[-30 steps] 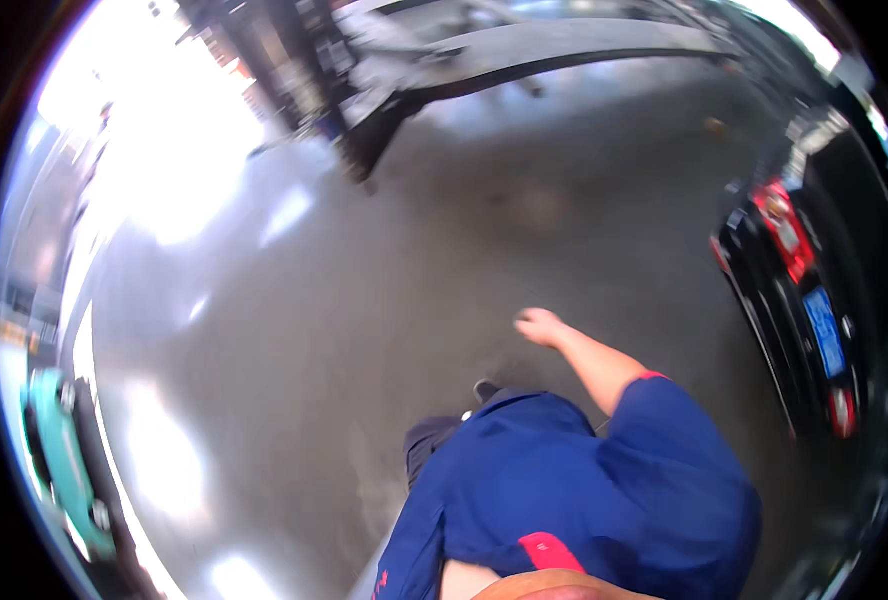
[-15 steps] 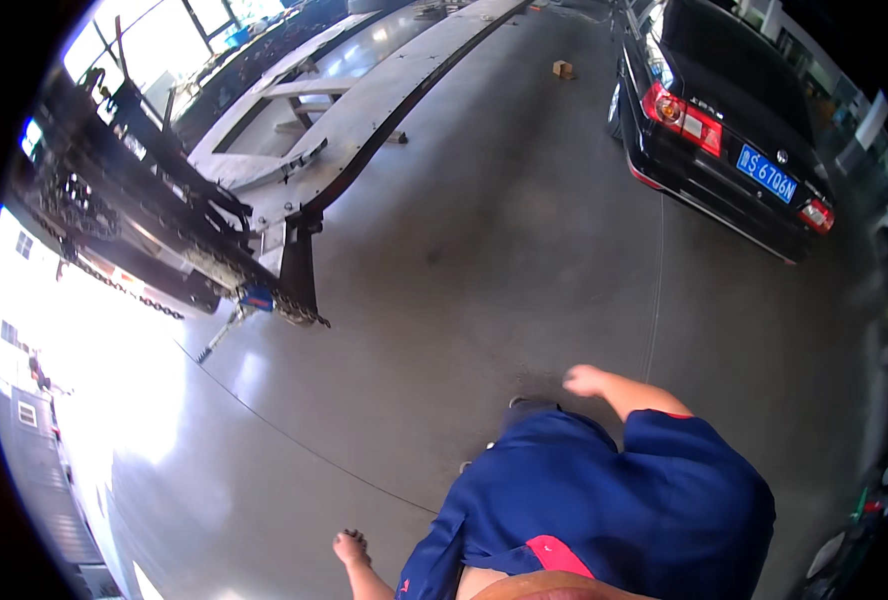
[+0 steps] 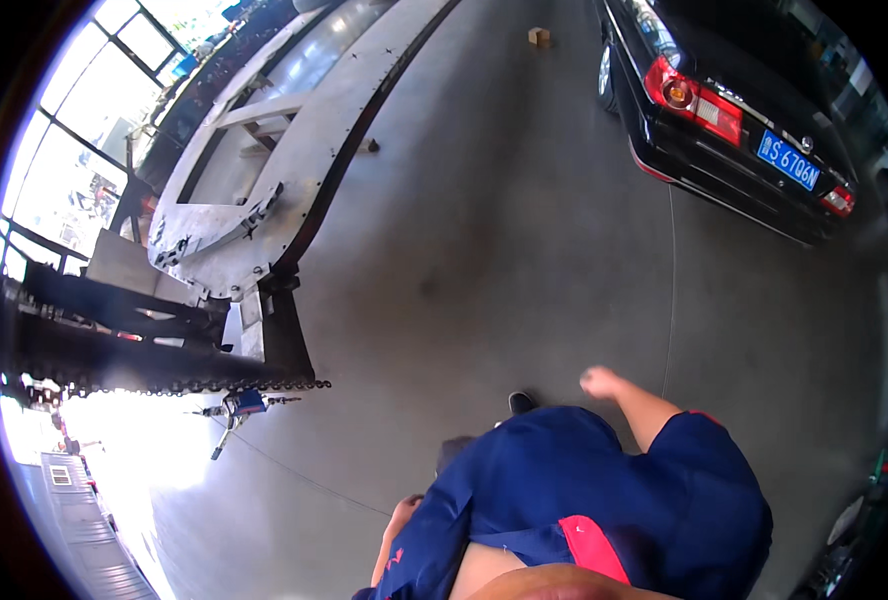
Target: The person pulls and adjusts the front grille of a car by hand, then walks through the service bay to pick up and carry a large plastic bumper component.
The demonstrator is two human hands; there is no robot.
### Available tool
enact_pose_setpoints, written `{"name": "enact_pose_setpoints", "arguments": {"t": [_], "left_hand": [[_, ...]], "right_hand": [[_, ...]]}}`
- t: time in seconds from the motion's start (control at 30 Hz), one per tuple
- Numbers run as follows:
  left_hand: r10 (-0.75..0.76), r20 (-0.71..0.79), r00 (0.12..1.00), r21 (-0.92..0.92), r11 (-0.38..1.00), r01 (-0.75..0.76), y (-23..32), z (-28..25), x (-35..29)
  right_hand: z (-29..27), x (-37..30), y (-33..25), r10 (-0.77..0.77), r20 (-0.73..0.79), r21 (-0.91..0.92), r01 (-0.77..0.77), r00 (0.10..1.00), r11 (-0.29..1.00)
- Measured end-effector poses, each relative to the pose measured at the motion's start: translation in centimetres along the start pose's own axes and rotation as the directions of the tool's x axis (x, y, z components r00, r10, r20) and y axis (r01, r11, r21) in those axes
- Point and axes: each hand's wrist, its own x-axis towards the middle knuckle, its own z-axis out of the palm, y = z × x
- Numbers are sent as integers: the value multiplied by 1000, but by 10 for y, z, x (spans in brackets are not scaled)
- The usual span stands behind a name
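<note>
My right hand (image 3: 599, 382) hangs out in front of my body over the grey floor, its fingers curled into a loose fist with nothing visible in it. Low beside my left hip is my left hand (image 3: 404, 512), partly turned away and small, so its fingers cannot be made out. Neither hand touches any object nearby. I wear a dark blue work jacket (image 3: 574, 470) with a red patch at the collar, and one dark shoe (image 3: 521, 402) shows ahead of it.
Ahead on the left stands a long metal frame platform (image 3: 329, 130), with a dark beam, a chain (image 3: 194, 386) and a blue clamp-like device (image 3: 247, 402) at its near end. A black car (image 3: 724, 120) is parked on the right. A small brown box (image 3: 539, 37) lies on the floor far ahead.
My view has moved forward and turned, so the platform's near end and the car sit closer. My left hand has swung in toward my hip, and a shoe now shows plainly in front.
</note>
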Motion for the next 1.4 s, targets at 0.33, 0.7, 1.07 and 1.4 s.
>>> {"name": "enact_pose_setpoints", "arguments": {"t": [0.33,0.7,1.07,1.4], "left_hand": [[-139,-81,987,253,955,155,138,-122,243],[362,-125,924,264,909,-321,712,-345,559],[272,127,954,396,868,-300,1018,-378,731],[67,218,974,657,728,-197,1187,-404,966]], "right_hand": [[-185,188,-173,-9,-80,497,48,997,866],[-318,280,-196,531,-107,841,-208,841,499],[-597,587,-321,320,124,753,-299,939,586],[-1022,878,-493,218,-352,738,127,910,662]]}}
